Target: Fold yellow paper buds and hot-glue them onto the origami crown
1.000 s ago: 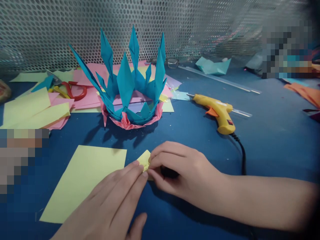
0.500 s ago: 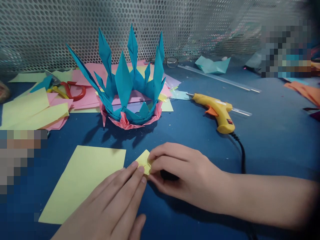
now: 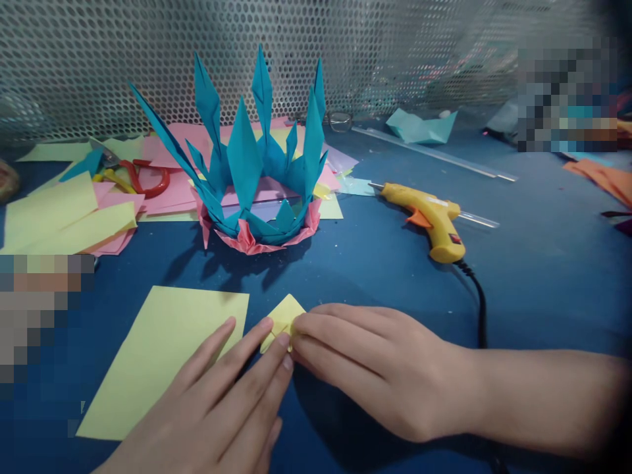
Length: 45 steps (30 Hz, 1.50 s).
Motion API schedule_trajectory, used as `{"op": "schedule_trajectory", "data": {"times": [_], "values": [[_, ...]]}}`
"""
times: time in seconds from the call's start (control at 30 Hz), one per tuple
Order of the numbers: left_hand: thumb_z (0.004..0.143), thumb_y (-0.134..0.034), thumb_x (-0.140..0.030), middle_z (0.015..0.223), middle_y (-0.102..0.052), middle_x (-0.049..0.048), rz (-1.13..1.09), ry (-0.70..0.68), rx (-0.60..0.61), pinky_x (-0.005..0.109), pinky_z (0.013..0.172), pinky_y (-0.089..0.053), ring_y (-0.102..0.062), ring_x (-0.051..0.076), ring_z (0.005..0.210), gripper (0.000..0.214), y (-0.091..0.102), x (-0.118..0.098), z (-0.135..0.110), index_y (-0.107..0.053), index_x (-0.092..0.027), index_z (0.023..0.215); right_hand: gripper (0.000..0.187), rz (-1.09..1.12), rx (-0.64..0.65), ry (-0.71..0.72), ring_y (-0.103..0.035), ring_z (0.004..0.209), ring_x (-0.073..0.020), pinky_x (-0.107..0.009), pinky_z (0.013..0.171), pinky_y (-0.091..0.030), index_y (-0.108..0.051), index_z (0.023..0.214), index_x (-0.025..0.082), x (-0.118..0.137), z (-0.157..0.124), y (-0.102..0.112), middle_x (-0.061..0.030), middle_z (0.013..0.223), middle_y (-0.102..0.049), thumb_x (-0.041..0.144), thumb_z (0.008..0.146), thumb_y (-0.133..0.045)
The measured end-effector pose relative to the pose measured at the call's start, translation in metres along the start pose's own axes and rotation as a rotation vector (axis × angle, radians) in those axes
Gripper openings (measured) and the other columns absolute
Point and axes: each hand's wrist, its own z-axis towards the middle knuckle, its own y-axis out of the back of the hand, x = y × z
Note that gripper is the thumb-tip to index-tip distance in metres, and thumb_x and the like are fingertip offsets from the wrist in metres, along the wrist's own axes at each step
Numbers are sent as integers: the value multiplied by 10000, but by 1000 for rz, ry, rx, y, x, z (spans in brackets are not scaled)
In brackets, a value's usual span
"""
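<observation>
A small folded yellow paper piece [image 3: 285,315] lies on the blue table [image 3: 543,276] in front of me. My left hand [image 3: 217,401] lies flat with its fingers stretched out, the fingertips pressing the piece's left edge. My right hand [image 3: 375,372] is flattened too, fingers together, pressing down on the piece from the right and covering most of it. A larger yellow paper sheet [image 3: 162,359] lies just to the left, partly under my left hand.
A teal and pink paper crown-like flower [image 3: 257,171] stands behind. A yellow glue gun [image 3: 429,217] with a black cord lies to the right. Red scissors [image 3: 143,179] and stacked pink and yellow sheets [image 3: 69,214] sit at the left. A perforated metal screen [image 3: 99,59] forms the back.
My right hand has lowered from an arched pinch to lying flat on the folded piece. My left fingers have spread and pressed down.
</observation>
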Motion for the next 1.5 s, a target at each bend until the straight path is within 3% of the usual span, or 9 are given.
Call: {"op": "schedule_trajectory", "data": {"times": [0.27, 0.47, 0.67, 0.8, 0.97, 1.07, 1.2, 1.5], "values": [[895, -460, -98, 1056, -762, -22, -100, 111, -99, 332, 1139, -357, -605, 154, 1191, 226, 8, 1, 11, -641, -229, 934, 312, 40, -7, -65, -660, 798, -170, -256, 717, -568, -682, 803, 134, 1, 1, -4, -88, 851, -701, 78, 960, -419], [939, -406, -95, 1089, -725, 61, -10, 76, -36, 314, 1158, -305, -527, 162, 1244, 259, 4, 2, 12, -609, -117, 1097, 280, 66, -27, -88, -658, 752, -180, -273, 693, -569, -690, 834, 104, -1, 3, -6, -91, 857, -707, 85, 952, -438], [943, -405, -97, 1139, -695, 78, -17, 58, -46, 334, 1114, -349, -550, 188, 1189, 277, 4, 4, 10, -613, -105, 1125, 201, 172, -104, -183, -652, 760, -164, -263, 712, -555, -667, 823, 107, -4, 5, -13, -76, 822, -697, 114, 919, -490], [942, -394, -97, 1174, -677, 83, -27, 68, 11, 318, 1099, -341, -553, 193, 1165, 308, 6, 4, 10, -583, -88, 1185, 128, 267, -124, -238, -650, 764, -160, -252, 709, -545, -664, 826, 84, -5, 8, -13, -86, 818, -694, 91, 874, -546], [939, -392, -96, 1183, -648, 96, 34, 28, -26, 305, 1115, -334, -540, 206, 1182, 285, 5, 4, 10, -599, -80, 1135, 178, 193, -104, -166, -657, 802, -164, -250, 710, -542, -672, 928, 86, -3, 7, -7, -87, 870, -703, 147, 948, -506], [935, -395, -84, 1040, -688, 82, -10, 38, -31, 311, 1107, -376, -559, 201, 1186, 216, 4, 3, 11, -601, -123, 986, 260, 71, -74, -94, -645, 719, -170, -266, 615, -531, -692, 956, 97, 0, 6, -4, -80, 860, -709, 115, 971, -433], [938, -376, -57, 785, -699, 38, -34, 106, 12, 330, 1070, -439, -633, 204, 1112, 205, 7, -1, 13, -533, -177, 884, 369, 11, -46, -63, -617, 607, -161, -273, 538, -506, -712, 774, 124, 4, 8, -3, -72, 798, -711, 60, 944, -390], [959, -383, -111, 1201, -687, 106, 43, 133, 13, 289, 1107, -391, -577, 201, 1208, 282, 7, -2, 6, -561, -84, 1177, 438, -12, -101, -41, -600, 562, -169, -273, 528, -517, -702, 684, 127, 8, 10, -2, -73, 684, -679, 24, 913, -343]]}}
